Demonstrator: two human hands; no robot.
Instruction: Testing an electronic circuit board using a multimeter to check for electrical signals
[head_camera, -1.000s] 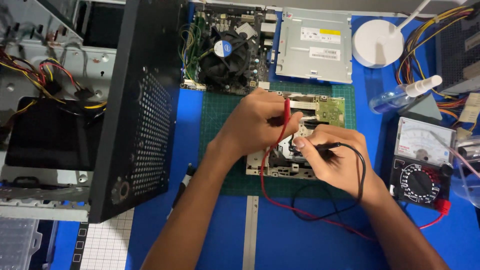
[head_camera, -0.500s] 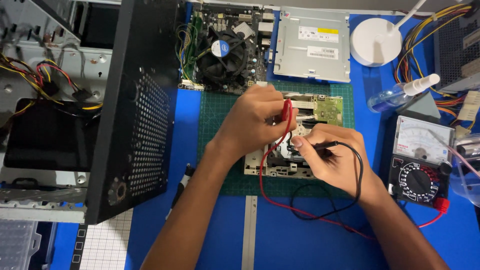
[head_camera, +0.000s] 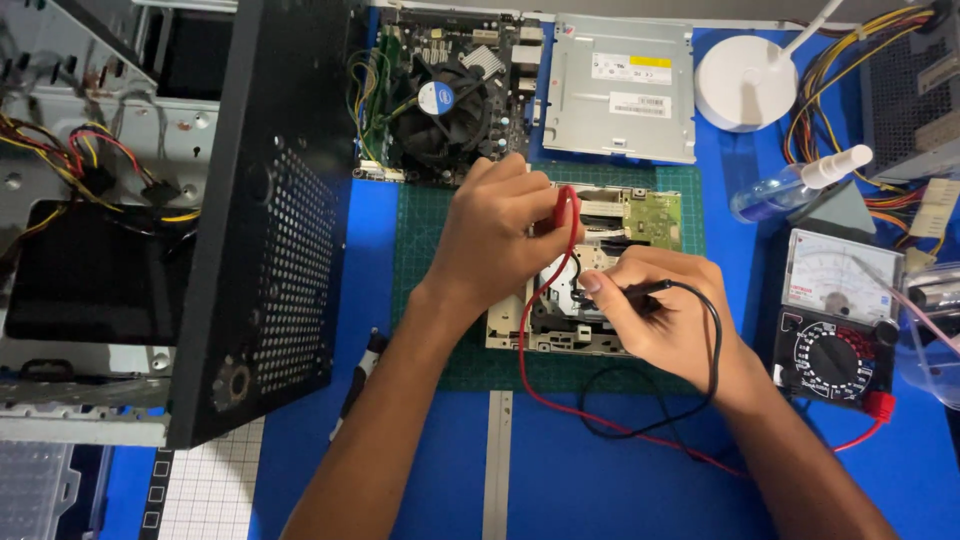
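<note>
An opened optical drive (head_camera: 560, 320) with a green circuit board (head_camera: 650, 215) lies on a green cutting mat (head_camera: 425, 250). My left hand (head_camera: 500, 235) grips a red test probe (head_camera: 566, 212), tip down on the drive. My right hand (head_camera: 665, 315) pinches a black test probe (head_camera: 625, 292) lying low across the drive's middle. The red lead (head_camera: 560, 395) and the black lead (head_camera: 705, 365) curve over the blue table to an analogue multimeter (head_camera: 835, 320) at the right.
An open black computer case (head_camera: 250, 220) stands at the left. At the back are a motherboard with a cooler fan (head_camera: 435, 100), a closed silver drive (head_camera: 620, 85) and a white lamp base (head_camera: 745, 80). A spray bottle (head_camera: 795, 185) and cable bundles sit at the right.
Both hands stay on the drive with their probes; they have shifted only slightly, and the view has moved a little.
</note>
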